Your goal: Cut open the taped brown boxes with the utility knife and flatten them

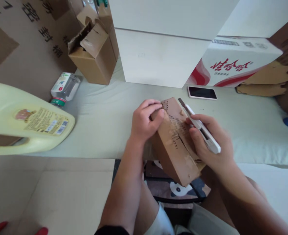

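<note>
A small brown cardboard box (pixel 168 140) with torn, perforated flaps lies tilted over the front edge of the cloth-covered surface. My left hand (pixel 146 120) grips its upper left side, fingers over the far corner and thumb on the top face. In my right hand (pixel 214 140) is a white box cutter (pixel 204 130), its blade out and pointing away to the upper left. The blade is just above the right part of the box's top; whether it touches cannot be told. Part of the box's right side is hidden behind my right hand.
A phone (pixel 202 93) lies beyond the box, before a white-and-red carton (pixel 234 65). White boxes (pixel 158 55) are stacked at the back. An open cardboard box (pixel 95 55), a clear bottle (pixel 65 88) and a yellow jug (pixel 31 120) stand or lie to the left.
</note>
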`<state>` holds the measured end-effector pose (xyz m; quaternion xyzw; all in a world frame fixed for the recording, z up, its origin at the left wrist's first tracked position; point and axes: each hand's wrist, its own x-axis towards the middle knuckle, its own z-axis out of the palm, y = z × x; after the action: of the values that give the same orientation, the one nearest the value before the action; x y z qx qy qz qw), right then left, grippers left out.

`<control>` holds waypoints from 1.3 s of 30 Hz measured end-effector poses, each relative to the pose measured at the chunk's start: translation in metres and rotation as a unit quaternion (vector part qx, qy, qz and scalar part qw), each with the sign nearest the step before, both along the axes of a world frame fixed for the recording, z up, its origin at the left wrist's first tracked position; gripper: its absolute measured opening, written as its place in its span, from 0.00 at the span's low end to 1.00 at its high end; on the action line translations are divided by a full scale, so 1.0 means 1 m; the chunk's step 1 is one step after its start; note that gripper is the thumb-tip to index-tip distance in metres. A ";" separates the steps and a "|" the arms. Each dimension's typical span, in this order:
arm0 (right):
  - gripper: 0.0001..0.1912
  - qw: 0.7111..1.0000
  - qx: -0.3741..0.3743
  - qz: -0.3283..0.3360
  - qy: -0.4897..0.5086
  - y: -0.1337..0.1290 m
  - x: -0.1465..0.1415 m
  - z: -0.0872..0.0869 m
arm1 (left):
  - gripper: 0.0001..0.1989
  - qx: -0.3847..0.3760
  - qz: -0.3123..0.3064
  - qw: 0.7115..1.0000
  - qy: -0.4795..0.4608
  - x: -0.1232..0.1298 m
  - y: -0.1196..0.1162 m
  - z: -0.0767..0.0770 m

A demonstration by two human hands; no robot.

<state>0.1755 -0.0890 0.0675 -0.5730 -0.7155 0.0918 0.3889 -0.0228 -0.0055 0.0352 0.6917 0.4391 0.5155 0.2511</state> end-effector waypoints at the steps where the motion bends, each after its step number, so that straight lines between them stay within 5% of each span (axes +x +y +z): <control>1: 0.11 1.000 0.002 -0.002 -0.003 0.000 0.000 0.000 | 0.09 -0.012 0.002 1.000 -0.004 0.001 -0.001 0.002; 7: 0.11 0.999 0.017 0.012 -0.034 -0.004 -0.006 0.004 | 0.16 -0.091 0.051 0.994 -0.024 0.000 -0.005 0.017; 13: 0.10 0.998 0.034 0.003 -0.056 0.001 -0.004 0.003 | 0.21 -0.081 -0.072 0.981 -0.163 -0.008 -0.006 0.016; 18: 0.10 0.999 0.038 0.004 -0.008 -0.008 -0.006 0.003 | 0.20 -0.053 0.002 0.967 -0.248 -0.003 -0.001 0.006; 21: 0.10 0.990 0.096 -0.088 0.052 -0.019 0.003 -0.002 | 0.22 -0.042 0.050 0.941 -0.333 -0.008 0.004 0.003; 24: 0.11 0.978 0.093 -0.182 0.045 -0.024 0.032 -0.024 | 0.25 -0.063 0.121 0.892 -0.432 -0.023 0.012 0.005; 27: 0.17 0.985 -0.063 -0.136 -0.081 -0.025 0.070 -0.062 | 0.30 -0.134 0.189 0.817 -0.528 -0.038 0.019 0.010; 30: 0.27 0.958 -0.187 -0.145 -0.165 -0.029 0.094 -0.096 | 0.32 -0.192 0.226 0.746 -0.596 -0.044 0.021 0.014; 33: 0.29 0.951 -0.202 -0.172 -0.159 -0.039 0.095 -0.105 | 0.32 -0.222 0.204 0.742 -0.599 -0.043 0.021 0.013; 36: 0.26 0.981 -0.193 -0.020 -0.018 -0.051 0.081 -0.091 | 0.31 -0.239 0.162 0.774 -0.564 -0.040 0.022 0.003; 39: 0.26 0.953 -0.220 0.160 0.135 -0.064 0.066 -0.075 | 0.29 -0.240 0.127 0.809 -0.521 -0.041 0.023 -0.009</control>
<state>0.2413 -0.1532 -0.0073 -0.5047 -0.7004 0.3848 0.3265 -0.0637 0.0178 0.0260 0.1751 0.4363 0.7037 0.5327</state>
